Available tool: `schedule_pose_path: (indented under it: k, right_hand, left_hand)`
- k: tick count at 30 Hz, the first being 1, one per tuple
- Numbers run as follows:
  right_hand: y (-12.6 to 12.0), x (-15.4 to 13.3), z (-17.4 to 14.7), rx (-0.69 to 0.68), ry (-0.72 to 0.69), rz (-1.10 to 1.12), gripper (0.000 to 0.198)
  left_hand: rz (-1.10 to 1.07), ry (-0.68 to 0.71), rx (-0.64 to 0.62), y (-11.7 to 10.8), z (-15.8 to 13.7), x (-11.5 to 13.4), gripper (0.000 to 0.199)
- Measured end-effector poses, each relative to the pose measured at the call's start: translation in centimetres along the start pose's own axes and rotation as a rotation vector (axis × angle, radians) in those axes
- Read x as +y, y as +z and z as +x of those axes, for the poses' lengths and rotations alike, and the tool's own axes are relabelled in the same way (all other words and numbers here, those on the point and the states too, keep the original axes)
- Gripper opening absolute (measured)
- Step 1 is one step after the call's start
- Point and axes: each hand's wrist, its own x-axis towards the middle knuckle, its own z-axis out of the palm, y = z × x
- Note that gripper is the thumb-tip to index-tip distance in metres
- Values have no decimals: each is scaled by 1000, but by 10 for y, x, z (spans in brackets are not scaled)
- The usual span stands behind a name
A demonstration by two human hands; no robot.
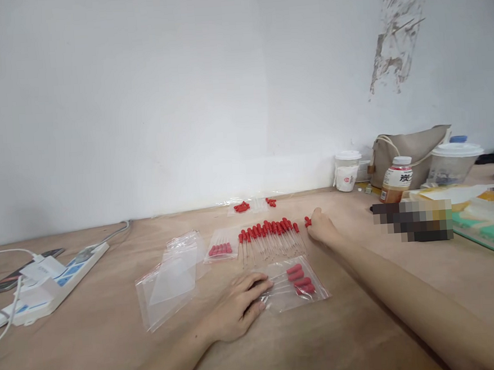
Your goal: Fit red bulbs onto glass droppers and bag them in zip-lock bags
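My left hand (241,306) rests on the table with bent fingers on the left end of a clear zip bag (276,301), holding it down. Inside that bag lie several glass droppers with red rubber bulbs (302,285), bulbs toward the right. My right hand (322,226) is farther out, its fingers curled in, with red dropper bulbs (307,221) showing at its left side; the stems are hidden. Between the hands and beyond the bag, a row of loose droppers (271,234) lies with bulbs pointing away from me.
A filled zip bag (221,247) lies left of the row, flat bags (169,280) farther left. More red bulbs in plastic (242,207) lie by the wall. A power strip (55,283) stands left; a cup (347,171), bottle (396,180) and grey bag (414,151) stand right.
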Motion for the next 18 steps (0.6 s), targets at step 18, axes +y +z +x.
schedule_pose_path:
  k: [18]
  right_hand:
    - [-25,24,-34,21,-90,560,48]
  left_hand:
    - [12,22,2,1,0,-1,37]
